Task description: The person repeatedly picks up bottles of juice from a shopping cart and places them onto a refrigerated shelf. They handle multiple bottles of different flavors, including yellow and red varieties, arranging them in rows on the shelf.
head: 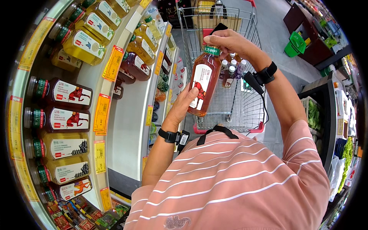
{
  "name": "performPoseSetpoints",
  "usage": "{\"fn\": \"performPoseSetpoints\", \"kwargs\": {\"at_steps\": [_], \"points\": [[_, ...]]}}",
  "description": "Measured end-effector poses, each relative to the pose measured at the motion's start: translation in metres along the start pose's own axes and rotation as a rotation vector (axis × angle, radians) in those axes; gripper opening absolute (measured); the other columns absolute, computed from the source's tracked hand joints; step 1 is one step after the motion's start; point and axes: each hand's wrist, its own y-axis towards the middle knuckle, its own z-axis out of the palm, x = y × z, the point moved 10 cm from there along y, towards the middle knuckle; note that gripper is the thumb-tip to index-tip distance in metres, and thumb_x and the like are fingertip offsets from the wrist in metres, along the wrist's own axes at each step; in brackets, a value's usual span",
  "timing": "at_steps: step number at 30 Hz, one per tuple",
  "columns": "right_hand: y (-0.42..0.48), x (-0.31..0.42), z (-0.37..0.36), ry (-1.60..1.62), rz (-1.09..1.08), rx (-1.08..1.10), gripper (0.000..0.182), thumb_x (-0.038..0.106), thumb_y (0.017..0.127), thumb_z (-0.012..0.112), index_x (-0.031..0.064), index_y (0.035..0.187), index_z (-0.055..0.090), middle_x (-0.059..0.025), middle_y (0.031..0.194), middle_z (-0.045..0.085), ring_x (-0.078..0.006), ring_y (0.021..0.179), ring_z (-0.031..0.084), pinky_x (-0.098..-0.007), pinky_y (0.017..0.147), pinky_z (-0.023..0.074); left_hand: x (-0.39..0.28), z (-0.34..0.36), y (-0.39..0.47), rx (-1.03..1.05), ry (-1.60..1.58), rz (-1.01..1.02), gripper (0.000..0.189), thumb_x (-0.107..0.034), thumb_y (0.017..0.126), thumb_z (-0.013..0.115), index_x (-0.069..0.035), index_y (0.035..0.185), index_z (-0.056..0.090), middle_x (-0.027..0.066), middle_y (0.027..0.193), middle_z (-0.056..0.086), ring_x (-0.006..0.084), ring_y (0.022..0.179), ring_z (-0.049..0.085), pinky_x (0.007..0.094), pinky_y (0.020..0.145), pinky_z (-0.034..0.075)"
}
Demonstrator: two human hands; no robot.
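Observation:
A large bottle of reddish-brown tea (211, 69), with a green neck band and a label showing a red horse, is held upright-tilted in front of me. My left hand (184, 102) grips its lower side, the thumb lying on the label. My right hand (222, 41) is closed around its cap and neck. Beyond the bottle stands a wire shopping cart (247, 110), in which several small bottles (231, 69) with mostly white caps are grouped. A strapped device is on each wrist.
At the left, store shelves (126, 120) hold rows of tea bottles (70, 119) and price tags (101, 113). A green basket (295, 44) is at the upper right. Beside me on the right, a dark produce stand (326, 115) holds leafy greens (314, 115).

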Motion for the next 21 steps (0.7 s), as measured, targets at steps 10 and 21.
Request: {"fn": "performPoseSetpoints", "kwargs": {"at_steps": [10,21], "points": [[-0.018,0.045,0.016,0.186,-0.171,0.085,0.037,0.046,0.094,0.064,0.0096,0.091,0.065,0.0058,0.058,0.048,-0.0057,0.054,0.06,-0.0166,0.049,0.0415,-0.006,0.059,-0.029,0.552,-1.113,-0.303,0.095,-0.071,0.092,0.047,0.007,0.144,0.038,0.0328,0.11,0.064,0.0421,0.086,0.069,0.0505,0.064,0.058],[-0.008,0.049,0.036,0.283,-0.166,0.09,0.041,0.048,0.093,0.067,0.0072,0.091,0.065,0.0065,0.06,0.042,-0.004,0.05,0.048,-0.019,0.05,0.0426,-0.03,0.072,-0.044,0.795,-1.348,-0.191,0.091,-0.058,0.096,0.05,0.017,0.144,0.03,0.0452,0.114,0.055,0.0532,0.094,0.066,0.064,0.072,0.056]]}}
